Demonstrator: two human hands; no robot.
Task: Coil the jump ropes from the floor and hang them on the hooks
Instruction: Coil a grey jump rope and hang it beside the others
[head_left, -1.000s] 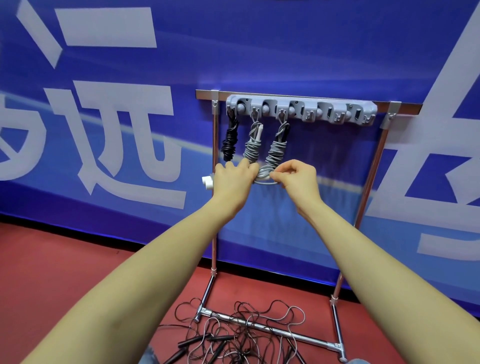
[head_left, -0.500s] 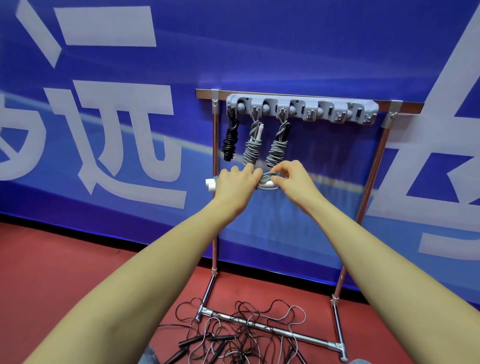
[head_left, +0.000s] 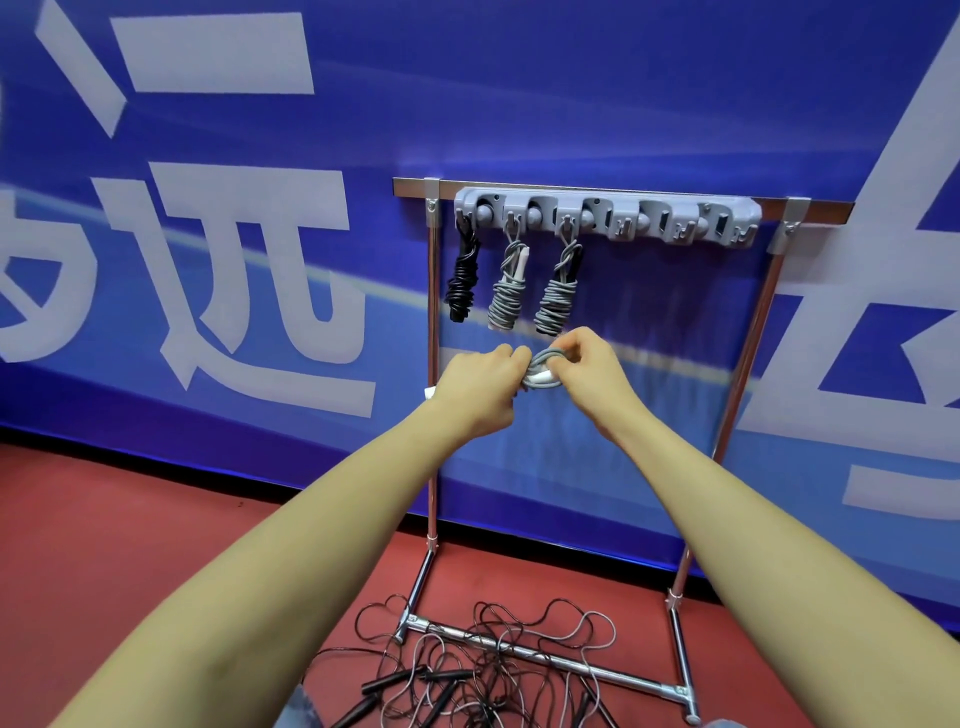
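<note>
My left hand (head_left: 480, 387) grips the grey jump rope (head_left: 543, 370) bundle while my right hand (head_left: 589, 364) pinches its last loop, holding it tight below the hook rack (head_left: 608, 215). More ropes (head_left: 493, 654) lie tangled on the floor.

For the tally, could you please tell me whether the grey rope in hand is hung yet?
Not hung: the grey rope sits coiled between both hands, below the hooks.
</note>
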